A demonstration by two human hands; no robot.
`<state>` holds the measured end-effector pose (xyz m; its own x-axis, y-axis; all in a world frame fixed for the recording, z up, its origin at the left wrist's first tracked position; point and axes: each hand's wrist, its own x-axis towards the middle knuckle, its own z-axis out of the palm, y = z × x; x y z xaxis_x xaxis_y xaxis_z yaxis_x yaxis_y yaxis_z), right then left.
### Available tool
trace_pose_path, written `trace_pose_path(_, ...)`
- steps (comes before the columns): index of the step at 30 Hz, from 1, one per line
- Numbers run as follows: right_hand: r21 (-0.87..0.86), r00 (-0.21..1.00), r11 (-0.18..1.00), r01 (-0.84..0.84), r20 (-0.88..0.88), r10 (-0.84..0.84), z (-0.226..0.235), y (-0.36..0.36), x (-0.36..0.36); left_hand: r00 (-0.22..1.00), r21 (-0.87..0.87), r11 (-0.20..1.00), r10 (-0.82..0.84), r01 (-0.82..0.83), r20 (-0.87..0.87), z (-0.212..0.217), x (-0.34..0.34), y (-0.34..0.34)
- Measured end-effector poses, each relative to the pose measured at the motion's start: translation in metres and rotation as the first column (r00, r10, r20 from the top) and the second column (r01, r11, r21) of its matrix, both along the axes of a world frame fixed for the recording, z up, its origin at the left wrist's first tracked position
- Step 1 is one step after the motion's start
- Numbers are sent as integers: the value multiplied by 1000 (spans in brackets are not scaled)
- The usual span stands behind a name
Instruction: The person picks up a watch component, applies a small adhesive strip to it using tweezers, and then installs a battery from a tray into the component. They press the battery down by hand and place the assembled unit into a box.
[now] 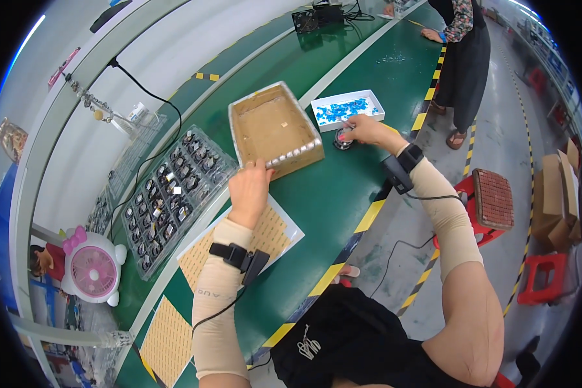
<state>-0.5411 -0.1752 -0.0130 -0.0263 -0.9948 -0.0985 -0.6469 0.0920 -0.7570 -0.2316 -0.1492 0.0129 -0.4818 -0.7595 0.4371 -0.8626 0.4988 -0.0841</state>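
My left hand (249, 194) is at the near left corner of an open cardboard box (315, 154), its fingers closed over the rim. Farther right, my right hand (368, 131) has its fingertips pinched on a small round dark part with shiny metal (343, 140); the fingers partly cover it. That part is by the table, just in front of a shallow white tray (370, 117) with many small blue pieces (343, 111) in it. Below my left hand lie a tan sheet (281, 229) with rows of small marks and its white backing.
A clear plastic tray (204, 197) holds several round dark parts in its pockets, left of the box. A second tan sheet (167, 339) lies nearer. A pink-and-white fan (94, 271) stands at left. Another person (462, 58) stands at the table's far end; a red stool (491, 200) is right.
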Motion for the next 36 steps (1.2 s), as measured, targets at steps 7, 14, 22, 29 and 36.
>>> trace_pose_path(7, -272, 991, 962, 19, -125, -55, -16, -1, 24, 996, -139, 987, 84, -80, 21, -13, -26, -61)
trace_pose_path(14, -594, 963, 794, 126, -119, -242, -30, 15, 33, 991, -142, 982, 119, -125, -54, -13, -41, -102)
trace_pose_path(22, -725, 948, 683, 85, -153, -280, -26, 13, 40, 983, 108, 993, -26, 46, -183, 29, 14, -62)
trace_pose_path(29, -894, 945, 435, -102, -224, -239, -16, 30, 44, 963, 323, 908, -242, 267, -116, 21, 102, 81)
trace_pose_path(36, -781, 869, 403, -476, -349, 350, 0, 56, 195, 998, 405, 913, 31, -51, 56, -33, 155, 163)
